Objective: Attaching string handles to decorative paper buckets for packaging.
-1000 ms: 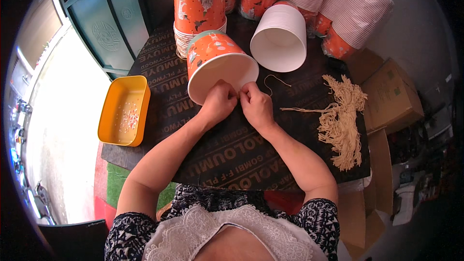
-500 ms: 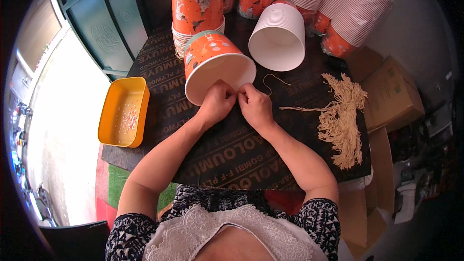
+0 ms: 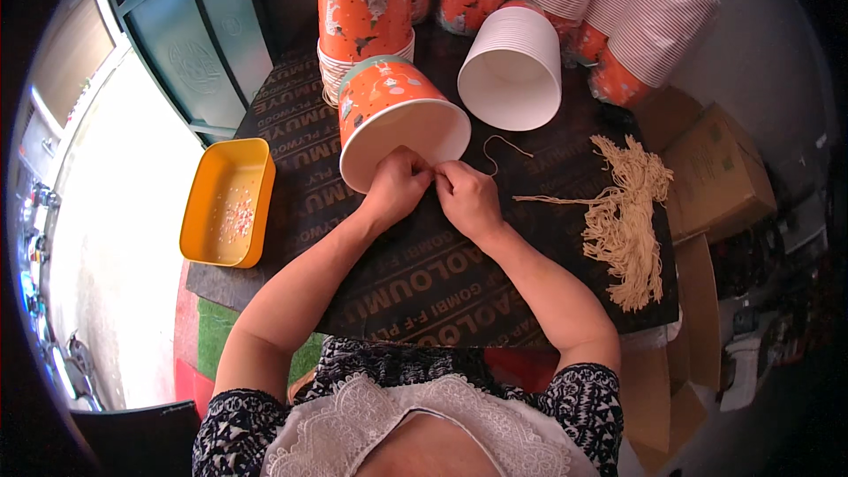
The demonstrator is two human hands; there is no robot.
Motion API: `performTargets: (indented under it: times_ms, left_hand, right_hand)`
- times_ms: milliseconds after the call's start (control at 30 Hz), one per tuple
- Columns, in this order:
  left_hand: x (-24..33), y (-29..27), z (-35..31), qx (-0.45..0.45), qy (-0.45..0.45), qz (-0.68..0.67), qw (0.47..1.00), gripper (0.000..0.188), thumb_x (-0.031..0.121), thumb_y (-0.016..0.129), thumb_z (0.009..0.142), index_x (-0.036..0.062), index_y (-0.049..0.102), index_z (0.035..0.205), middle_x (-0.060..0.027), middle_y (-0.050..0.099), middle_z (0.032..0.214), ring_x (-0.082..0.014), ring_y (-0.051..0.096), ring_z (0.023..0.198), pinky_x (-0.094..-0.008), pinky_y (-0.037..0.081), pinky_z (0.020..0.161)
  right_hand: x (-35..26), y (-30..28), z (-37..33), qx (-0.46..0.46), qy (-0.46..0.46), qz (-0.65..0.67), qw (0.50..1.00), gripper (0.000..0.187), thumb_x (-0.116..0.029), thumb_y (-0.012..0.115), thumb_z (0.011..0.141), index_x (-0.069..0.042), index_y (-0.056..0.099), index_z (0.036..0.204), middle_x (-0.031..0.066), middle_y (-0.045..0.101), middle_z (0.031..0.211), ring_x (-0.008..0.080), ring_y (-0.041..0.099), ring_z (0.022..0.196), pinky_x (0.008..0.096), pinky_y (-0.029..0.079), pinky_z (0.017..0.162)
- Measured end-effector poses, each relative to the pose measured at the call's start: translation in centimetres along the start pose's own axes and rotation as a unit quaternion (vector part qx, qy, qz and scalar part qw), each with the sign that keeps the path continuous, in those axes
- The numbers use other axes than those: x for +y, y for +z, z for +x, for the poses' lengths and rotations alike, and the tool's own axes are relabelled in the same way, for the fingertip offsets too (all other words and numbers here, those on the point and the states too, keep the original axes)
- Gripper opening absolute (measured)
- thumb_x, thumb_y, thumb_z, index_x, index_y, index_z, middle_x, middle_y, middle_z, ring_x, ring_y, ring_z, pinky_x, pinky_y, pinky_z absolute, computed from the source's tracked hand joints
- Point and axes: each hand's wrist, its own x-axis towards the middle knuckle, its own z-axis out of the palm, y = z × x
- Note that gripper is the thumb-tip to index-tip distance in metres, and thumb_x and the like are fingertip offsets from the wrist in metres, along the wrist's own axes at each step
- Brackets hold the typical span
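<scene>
An orange paper bucket [image 3: 389,88] with a green band lies tilted on the dark table, its white mouth facing me. My left hand [image 3: 397,182] is at the lower part of that mouth, fingers pinched together. Close beside it, my right hand [image 3: 465,198] is also pinched, the fingertips of both hands nearly meeting at the bucket's rim. Whatever sits between the fingers is too small to make out. A loose piece of beige string [image 3: 505,143] lies just beyond my right hand. Farther right rests a bundle of beige strings [image 3: 625,221], one strand stretching toward my hand.
On the left stands a yellow tub [image 3: 226,203] with small pale and red bits inside. Behind the bucket is a stack of orange buckets [image 3: 366,22]. A white ribbed bucket stack [image 3: 511,66] lies on its side; wrapped stacks [image 3: 649,26] line the back. Cardboard boxes [image 3: 720,177] stand at right.
Both hands stay pinched together at the bucket's rim, with hardly any movement. The whole view has shifted very slightly.
</scene>
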Motion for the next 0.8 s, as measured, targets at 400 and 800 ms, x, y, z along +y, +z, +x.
performTargets:
  times_ms: [400,800]
  left_hand:
    - [0.7,-0.3,-0.1,-0.019,-0.039,-0.039,0.998,0.009,0.002,0.060,0.073,-0.0054,0.065,0.072,-0.0181,0.065,0.068,-0.0235,0.064,0.066,-0.0358,0.049,0.061]
    - [-0.2,0.2,0.0,0.019,0.043,0.020,0.999,0.007,0.001,0.062,0.070,-0.0051,0.064,0.073,-0.0210,0.062,0.074,-0.0324,0.063,0.074,-0.0394,0.049,0.068]
  right_hand:
    - [0.3,0.3,0.0,-0.001,-0.012,-0.017,1.000,0.005,-0.004,0.064,0.079,-0.004,0.062,0.084,0.0157,0.065,0.078,0.0371,0.063,0.072,0.0441,0.050,0.059]
    - [1.1,0.3,0.2,-0.040,0.043,0.038,0.998,0.007,-0.011,0.059,0.082,-0.005,0.060,0.086,0.0187,0.064,0.078,0.0406,0.062,0.074,0.0508,0.048,0.063]
